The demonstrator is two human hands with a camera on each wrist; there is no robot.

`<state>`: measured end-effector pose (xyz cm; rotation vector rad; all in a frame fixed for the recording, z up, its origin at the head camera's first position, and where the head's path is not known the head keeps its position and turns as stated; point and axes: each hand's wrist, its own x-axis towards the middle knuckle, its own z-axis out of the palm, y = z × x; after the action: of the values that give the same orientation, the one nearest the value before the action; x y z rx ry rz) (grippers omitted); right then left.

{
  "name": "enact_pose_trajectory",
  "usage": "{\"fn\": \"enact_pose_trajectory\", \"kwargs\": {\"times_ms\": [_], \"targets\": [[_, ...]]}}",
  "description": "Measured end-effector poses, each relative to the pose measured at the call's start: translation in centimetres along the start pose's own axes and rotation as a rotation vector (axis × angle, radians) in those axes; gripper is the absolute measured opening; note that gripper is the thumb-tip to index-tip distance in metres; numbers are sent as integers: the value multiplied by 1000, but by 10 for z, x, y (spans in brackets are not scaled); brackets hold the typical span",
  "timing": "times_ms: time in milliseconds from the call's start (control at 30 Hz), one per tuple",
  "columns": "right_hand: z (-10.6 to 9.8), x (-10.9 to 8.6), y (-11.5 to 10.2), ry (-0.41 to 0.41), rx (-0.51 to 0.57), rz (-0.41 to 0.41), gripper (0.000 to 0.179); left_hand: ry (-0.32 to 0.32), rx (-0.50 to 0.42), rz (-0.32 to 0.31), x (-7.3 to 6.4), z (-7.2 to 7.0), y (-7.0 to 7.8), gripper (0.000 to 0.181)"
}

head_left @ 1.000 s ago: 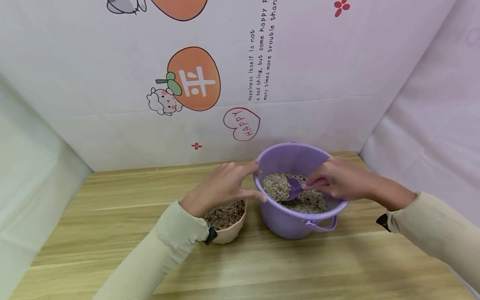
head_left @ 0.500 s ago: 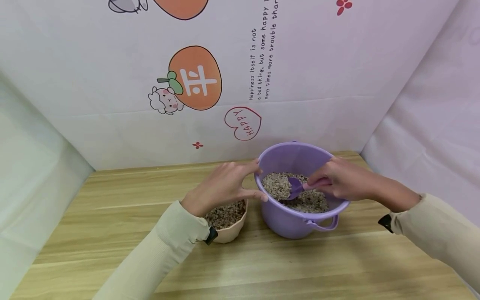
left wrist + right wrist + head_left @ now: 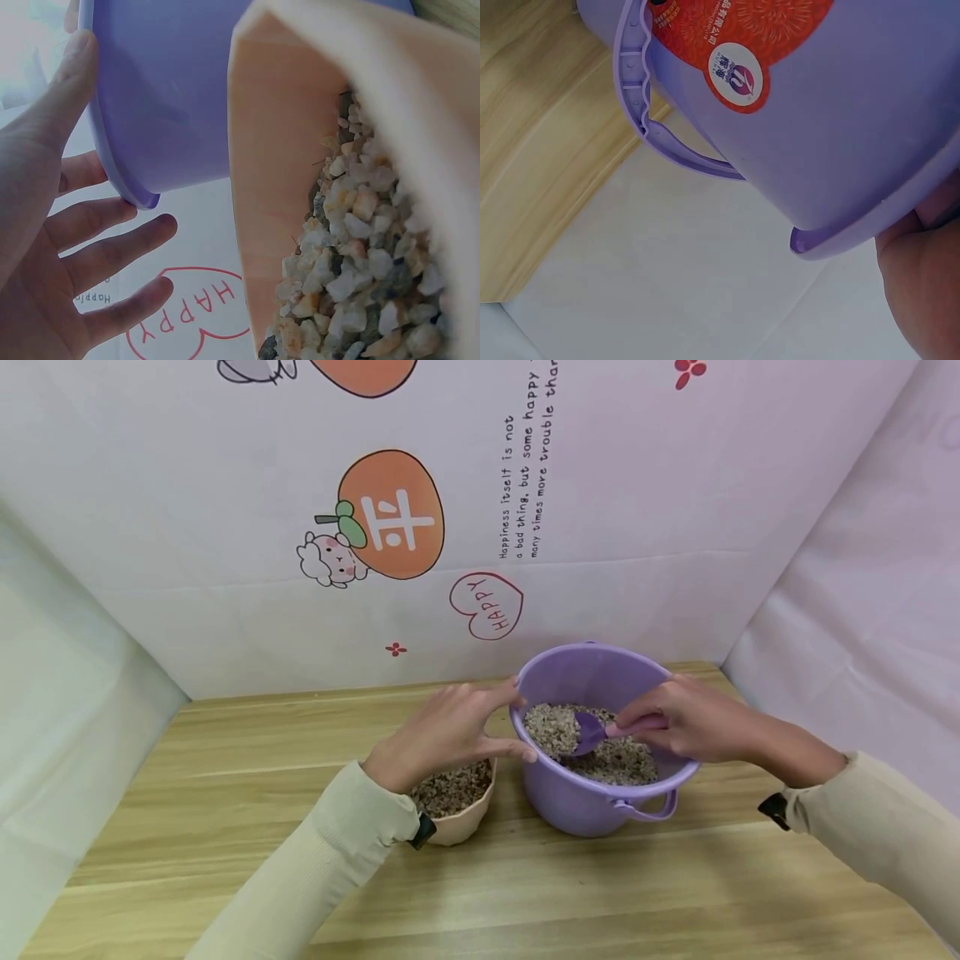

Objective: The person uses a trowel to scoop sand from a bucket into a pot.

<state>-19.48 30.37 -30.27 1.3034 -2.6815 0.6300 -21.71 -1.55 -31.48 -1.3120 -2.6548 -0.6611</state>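
A purple bucket [image 3: 585, 810] holds a layer of gravel [image 3: 615, 766]. My right hand [image 3: 697, 722] reaches over its right rim and grips the pink handle of a small shovel [image 3: 589, 733], whose purple blade carries a heap of gravel inside the bucket. My left hand [image 3: 446, 731] holds the bucket's left rim with thumb and index finger; the other fingers [image 3: 120, 251] are spread, nearly straight. Below that hand stands a peach-coloured pot [image 3: 459, 829] with gravel [image 3: 367, 255] in it, partly hidden by the wrist. The shovel is hidden in the right wrist view.
The bucket's handle [image 3: 651, 814] hangs down at its front right. Both vessels stand on a wood-grain table [image 3: 247, 793]. A printed white cloth [image 3: 600, 510] rises behind, with plain cloth [image 3: 847, 602] at the sides. A red label [image 3: 739, 45] is on the bucket.
My right hand has shifted very slightly to the right with the loaded shovel. The left hand keeps its place on the rim; bucket and pot stand as before.
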Motion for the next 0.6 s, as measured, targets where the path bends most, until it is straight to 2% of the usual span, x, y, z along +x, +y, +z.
{"fn": "enact_pose_trajectory", "kwargs": {"times_ms": [300,600], "targets": [[0,-2,2,29,-5,-12,28,9,-27,10,0,-1,0,58],[1,-6,1,91,-17,21,32,6,-42,4,-1,1,0,59]]}}
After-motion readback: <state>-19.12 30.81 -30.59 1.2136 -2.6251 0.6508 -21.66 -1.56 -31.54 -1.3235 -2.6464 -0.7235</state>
